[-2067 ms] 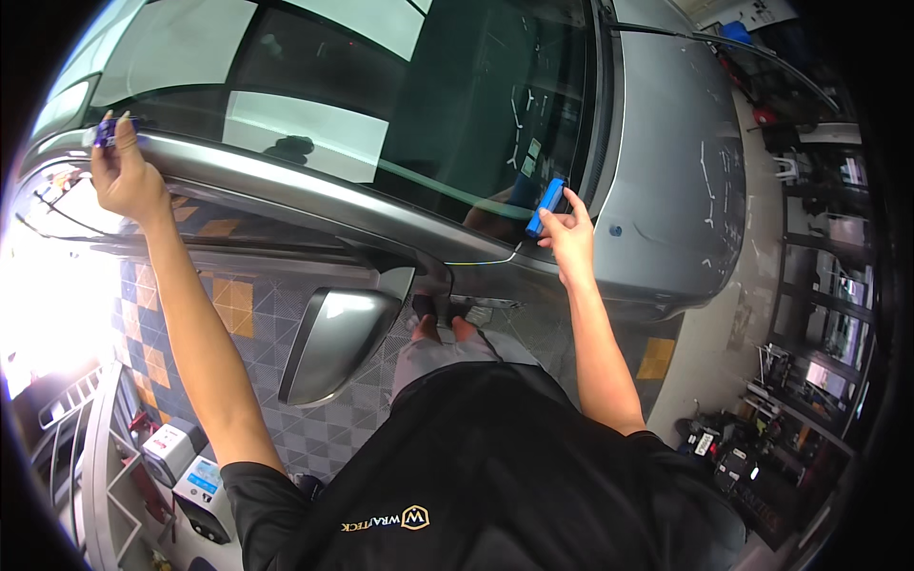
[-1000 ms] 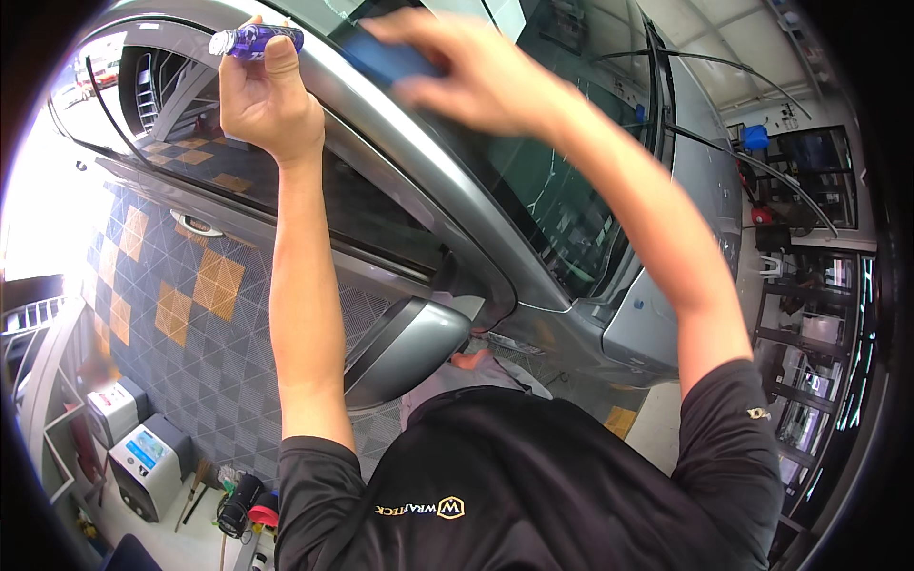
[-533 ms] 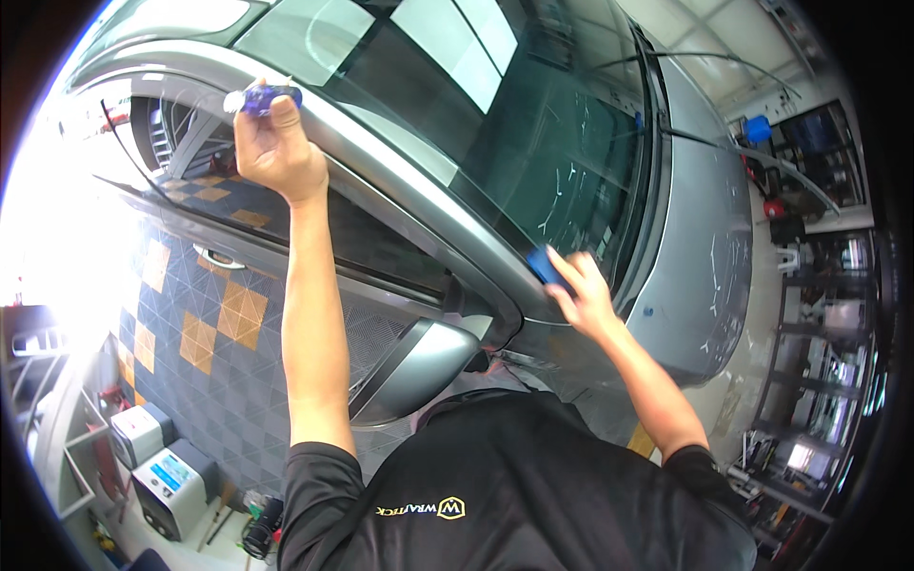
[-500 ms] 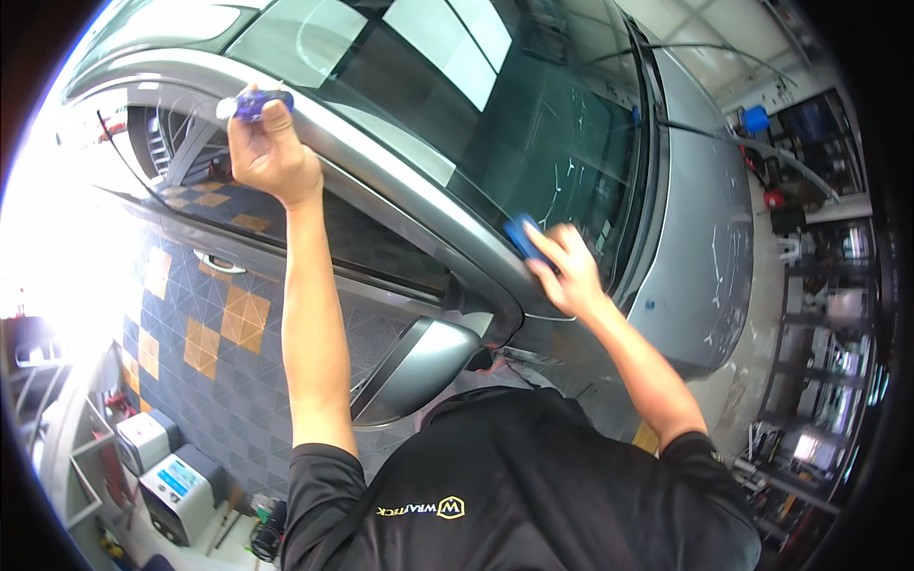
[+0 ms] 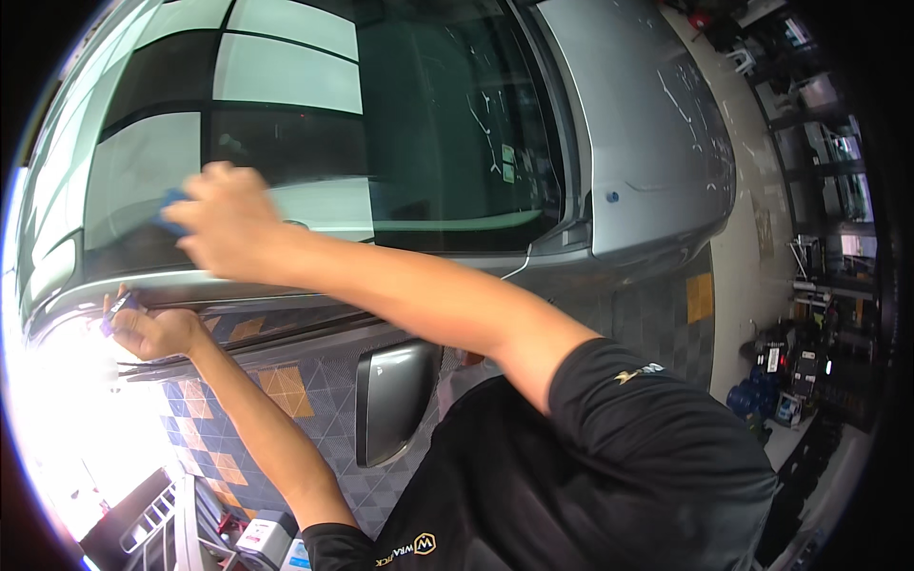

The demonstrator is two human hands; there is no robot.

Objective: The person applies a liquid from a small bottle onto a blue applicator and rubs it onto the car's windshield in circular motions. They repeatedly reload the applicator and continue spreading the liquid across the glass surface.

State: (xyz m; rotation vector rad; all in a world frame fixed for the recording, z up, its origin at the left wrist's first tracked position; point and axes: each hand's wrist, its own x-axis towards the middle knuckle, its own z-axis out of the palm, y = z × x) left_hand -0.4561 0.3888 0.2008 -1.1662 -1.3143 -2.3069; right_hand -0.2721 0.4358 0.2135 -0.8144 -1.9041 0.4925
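The right hand (image 5: 228,224), blurred, has its fingers bent closed around a blue block (image 5: 172,211) over the windshield (image 5: 447,143), smooth glossy glass; contact is unclear. The left hand (image 5: 160,333) pinches a small purple bottle (image 5: 118,310) just outside the windshield's near edge, by the metal pillar. Nearer the body than the windshield hangs a rounded mirror (image 5: 398,400); right of the windshield curves the satin-grey hood (image 5: 657,143).

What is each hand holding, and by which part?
Left hand: a small purple bottle, held around its body. Right hand: a blue block, too blurred to tell where it's gripped.
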